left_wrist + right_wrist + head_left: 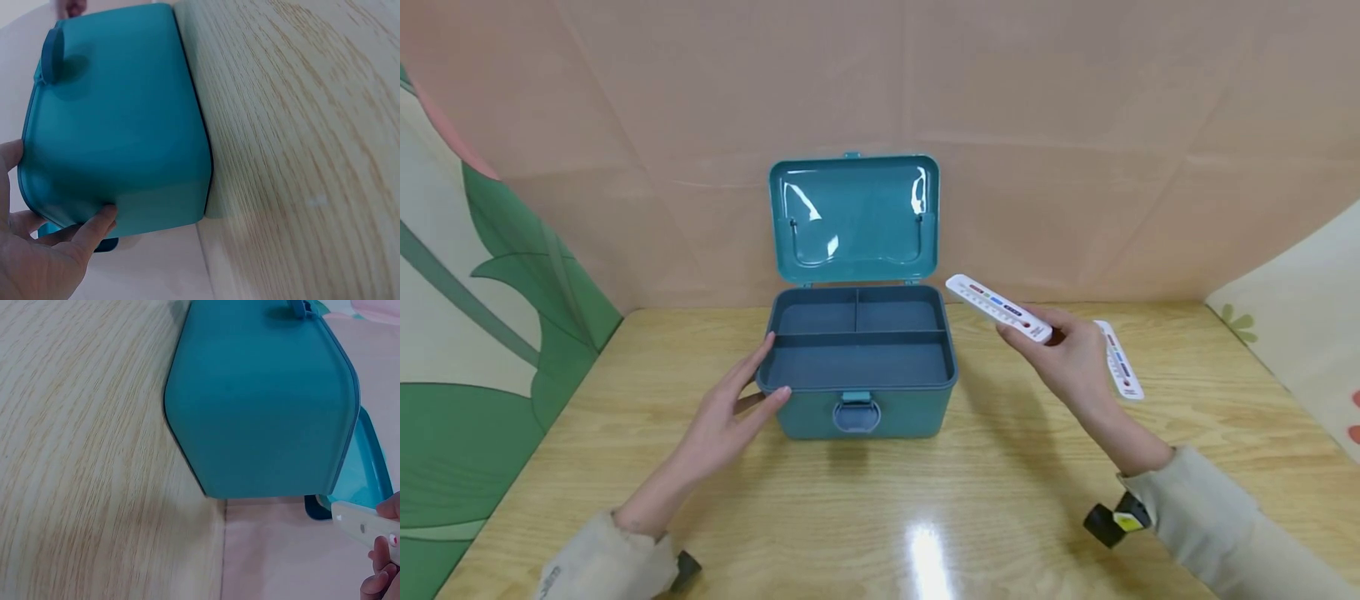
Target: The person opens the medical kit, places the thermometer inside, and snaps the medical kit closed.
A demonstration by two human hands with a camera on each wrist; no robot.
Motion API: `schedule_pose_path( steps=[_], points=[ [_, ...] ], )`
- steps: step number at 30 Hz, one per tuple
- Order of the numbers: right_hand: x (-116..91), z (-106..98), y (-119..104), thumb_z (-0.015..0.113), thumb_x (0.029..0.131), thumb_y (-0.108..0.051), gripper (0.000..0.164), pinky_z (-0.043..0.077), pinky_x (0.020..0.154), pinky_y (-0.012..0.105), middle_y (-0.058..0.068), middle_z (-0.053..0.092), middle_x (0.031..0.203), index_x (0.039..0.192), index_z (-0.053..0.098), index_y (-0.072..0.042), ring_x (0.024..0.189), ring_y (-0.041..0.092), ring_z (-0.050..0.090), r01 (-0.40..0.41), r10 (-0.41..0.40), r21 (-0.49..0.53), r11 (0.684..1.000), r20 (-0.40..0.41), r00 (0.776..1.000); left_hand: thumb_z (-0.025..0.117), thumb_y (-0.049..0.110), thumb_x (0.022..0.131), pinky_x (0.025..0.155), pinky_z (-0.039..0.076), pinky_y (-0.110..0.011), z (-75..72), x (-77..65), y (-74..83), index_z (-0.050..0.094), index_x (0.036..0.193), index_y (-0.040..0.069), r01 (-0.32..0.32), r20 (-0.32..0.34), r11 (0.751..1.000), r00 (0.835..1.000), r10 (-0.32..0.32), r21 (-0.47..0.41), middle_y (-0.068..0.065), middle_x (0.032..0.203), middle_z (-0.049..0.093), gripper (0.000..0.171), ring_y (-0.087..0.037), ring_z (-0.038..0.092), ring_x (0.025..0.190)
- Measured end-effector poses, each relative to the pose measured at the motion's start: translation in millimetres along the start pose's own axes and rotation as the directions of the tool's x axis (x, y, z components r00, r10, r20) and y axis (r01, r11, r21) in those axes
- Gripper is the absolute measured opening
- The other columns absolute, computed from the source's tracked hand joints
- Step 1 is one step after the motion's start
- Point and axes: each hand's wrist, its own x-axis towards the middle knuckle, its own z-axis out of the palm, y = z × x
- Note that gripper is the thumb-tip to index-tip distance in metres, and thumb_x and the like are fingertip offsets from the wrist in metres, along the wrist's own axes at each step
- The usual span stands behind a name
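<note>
A teal storage box [910,414] stands upright on the table with its lid [854,221] raised at the back. Inside it sits a dark tray [857,360] with three compartments that hold nothing. My left hand [722,421] rests against the box's left front corner, thumb at the front rim; in the left wrist view its fingers [94,228] touch the wall. To the right of the box my right hand [1078,360] pinches a white thermometer [992,307] with a printed scale, held tilted above the table. The right wrist view shows only part of that thermometer [356,522].
A second white thermometer [1123,367] lies on the wooden table [880,517], behind my right hand, which partly hides it. A pinkish cloth backdrop [1075,167] rises behind the table. Patterned panels flank it on the left [467,333] and right [1292,308].
</note>
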Motion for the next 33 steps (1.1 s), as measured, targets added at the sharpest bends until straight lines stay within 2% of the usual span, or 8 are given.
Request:
schedule_pose_path(
  steps=[6,18,26,33],
  points=[
    [0,1,-5,0.074,0.084,-0.032,0.044,0.040,0.042,0.018,0.008,0.064,0.090,0.118,0.068,-0.004,0.056,0.003,0.048,-0.014,0.014,0.016,1.000,0.006,1.000,0.057,0.031,0.097,0.099,0.050,-0.045,-0.2,-0.1,-0.5,0.021,0.154,0.023,-0.001,-0.001,1.000,1.000,0.001,0.020,-0.009,0.159,0.021,0.068,-0.034,0.028,0.143],
    [1,5,-10,0.076,0.083,-0.028,0.038,0.038,0.042,0.017,0.003,0.066,0.095,0.113,0.071,-0.006,0.056,0.003,0.047,0.033,-0.033,0.029,0.999,0.011,0.999,0.057,0.030,0.097,0.099,0.050,-0.045,0.4,-0.1,-0.8,0.022,0.154,0.024,0.004,-0.001,1.000,1.000,-0.004,0.011,-0.010,0.158,0.021,0.067,-0.035,0.029,0.142],
    [-1,6,-13,0.077,0.082,-0.024,0.033,0.035,0.040,0.017,-0.019,0.063,0.086,0.110,0.073,-0.007,0.053,0.003,0.044,0.071,-0.073,0.084,0.994,0.017,0.997,0.058,0.030,0.097,0.100,0.049,-0.045,0.6,-0.3,-0.2,0.022,0.154,0.024,0.008,0.004,1.000,1.000,-0.008,-0.005,-0.009,0.159,0.021,0.067,-0.034,0.028,0.143],
    [-1,6,-15,0.076,0.083,-0.025,0.034,0.037,0.043,0.017,-0.022,0.063,0.088,0.113,0.072,-0.008,0.057,0.003,0.046,0.046,-0.055,0.125,0.991,0.070,0.996,0.058,0.031,0.097,0.100,0.049,-0.045,0.7,-0.1,-0.8,0.022,0.154,0.025,0.015,0.005,1.000,1.000,-0.015,-0.003,-0.009,0.159,0.021,0.068,-0.034,0.028,0.143]
  ],
)
